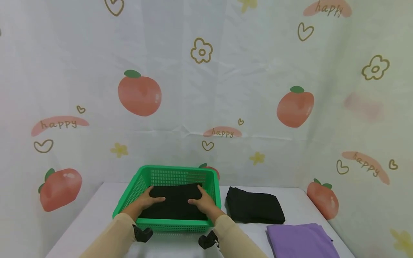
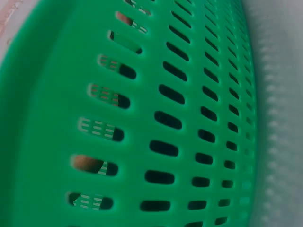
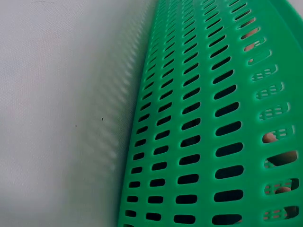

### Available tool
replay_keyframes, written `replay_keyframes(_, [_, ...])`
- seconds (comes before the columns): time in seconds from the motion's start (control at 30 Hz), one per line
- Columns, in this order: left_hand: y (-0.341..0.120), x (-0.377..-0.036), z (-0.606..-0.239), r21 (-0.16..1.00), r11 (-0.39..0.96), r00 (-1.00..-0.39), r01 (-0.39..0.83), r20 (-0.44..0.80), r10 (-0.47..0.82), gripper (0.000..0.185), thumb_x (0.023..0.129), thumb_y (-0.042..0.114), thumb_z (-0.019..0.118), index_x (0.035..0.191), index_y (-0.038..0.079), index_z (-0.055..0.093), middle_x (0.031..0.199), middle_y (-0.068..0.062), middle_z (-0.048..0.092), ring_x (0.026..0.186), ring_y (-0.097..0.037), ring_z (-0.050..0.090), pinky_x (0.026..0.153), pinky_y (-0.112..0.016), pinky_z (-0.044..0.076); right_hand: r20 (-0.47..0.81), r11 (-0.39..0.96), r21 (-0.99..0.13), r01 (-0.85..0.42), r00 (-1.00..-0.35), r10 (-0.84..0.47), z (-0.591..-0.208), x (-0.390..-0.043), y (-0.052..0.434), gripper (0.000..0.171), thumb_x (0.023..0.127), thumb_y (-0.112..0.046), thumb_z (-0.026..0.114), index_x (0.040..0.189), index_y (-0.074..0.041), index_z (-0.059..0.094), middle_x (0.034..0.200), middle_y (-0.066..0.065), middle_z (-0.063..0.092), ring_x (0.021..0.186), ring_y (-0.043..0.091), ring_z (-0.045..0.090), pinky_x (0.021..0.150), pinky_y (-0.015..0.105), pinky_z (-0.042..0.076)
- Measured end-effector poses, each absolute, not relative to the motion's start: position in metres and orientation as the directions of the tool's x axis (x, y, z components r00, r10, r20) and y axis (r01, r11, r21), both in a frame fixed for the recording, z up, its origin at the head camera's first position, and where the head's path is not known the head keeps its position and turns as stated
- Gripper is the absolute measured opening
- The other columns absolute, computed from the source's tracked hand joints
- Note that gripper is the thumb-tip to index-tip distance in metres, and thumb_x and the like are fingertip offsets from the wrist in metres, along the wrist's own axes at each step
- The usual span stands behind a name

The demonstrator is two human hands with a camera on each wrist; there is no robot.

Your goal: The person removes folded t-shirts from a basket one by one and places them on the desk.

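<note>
A green slotted plastic basket (image 1: pixel 167 172) stands on the white table, and a folded black garment (image 1: pixel 176 204) lies inside it. My left hand (image 1: pixel 150 199) rests flat on the garment's left part with fingers stretched. Over on the garment's right part lies my right hand (image 1: pixel 201 201), also with straight fingers. Both wrist views show only the basket's outer wall (image 2: pixel 180 123) (image 3: pixel 199 123) up close; the hands themselves are hidden there, apart from bits of skin glimpsed through the slots.
Right of the basket lies a second folded black garment (image 1: pixel 254 207). A folded purple garment (image 1: pixel 301 240) sits at the front right. White table surface (image 1: pixel 93 215) shows left of the basket. A printed fruit-pattern curtain (image 1: pixel 206 89) closes in the back and sides.
</note>
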State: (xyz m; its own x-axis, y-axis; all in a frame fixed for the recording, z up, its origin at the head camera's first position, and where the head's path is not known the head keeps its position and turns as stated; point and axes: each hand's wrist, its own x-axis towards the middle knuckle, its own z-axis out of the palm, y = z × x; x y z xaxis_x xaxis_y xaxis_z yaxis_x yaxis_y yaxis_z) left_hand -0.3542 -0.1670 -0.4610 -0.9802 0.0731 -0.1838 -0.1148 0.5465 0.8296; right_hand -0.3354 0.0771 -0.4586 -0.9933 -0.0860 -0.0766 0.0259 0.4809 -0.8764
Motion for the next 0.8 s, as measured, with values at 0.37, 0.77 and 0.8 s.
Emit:
replay_keyframes(0.37, [-0.1670,-0.3573,-0.4616,0.799,0.593,-0.981,-0.101,-0.181,0.077,0.077,0.089,0.015,0.073,0.149,-0.008,0.030,0.150,-0.044,0.016,0.134,-0.062,0.024,0.103,-0.067,0.035,-0.143,0.455,-0.887,0.086,-0.986,-0.091,-0.4618,-0.3401,0.0778,0.076,0.088,-0.014,0.075,0.152,-0.004,0.035,0.153,0.032,0.029,0.104,0.040,0.057,0.072,0.043,0.051])
replay_keyframes(0.77, [-0.1687,-0.3561,-0.4632,0.780,0.613,-0.983,-0.122,-0.181,0.035,0.062,0.088,0.010,0.073,0.142,-0.004,0.046,0.147,-0.043,0.025,0.132,-0.061,0.030,0.101,-0.064,0.039,-0.207,0.449,-0.882,0.145,-0.974,-0.092,-0.4619,-0.3394,0.0762,0.064,0.087,-0.003,0.074,0.144,-0.001,0.047,0.147,0.036,0.035,0.127,0.054,0.043,0.099,0.062,0.044])
replay_keyframes(0.8, [-0.1686,-0.3559,-0.4631,0.781,0.612,-0.983,-0.124,-0.180,0.031,0.061,0.088,0.009,0.073,0.142,-0.003,0.046,0.148,-0.042,0.025,0.132,-0.061,0.030,0.102,-0.064,0.039,-0.212,0.441,-0.885,0.151,-0.973,-0.093,-0.4618,-0.3393,0.0760,0.064,0.087,-0.003,0.074,0.144,-0.001,0.047,0.147,0.036,0.034,0.128,0.055,0.042,0.099,0.063,0.043])
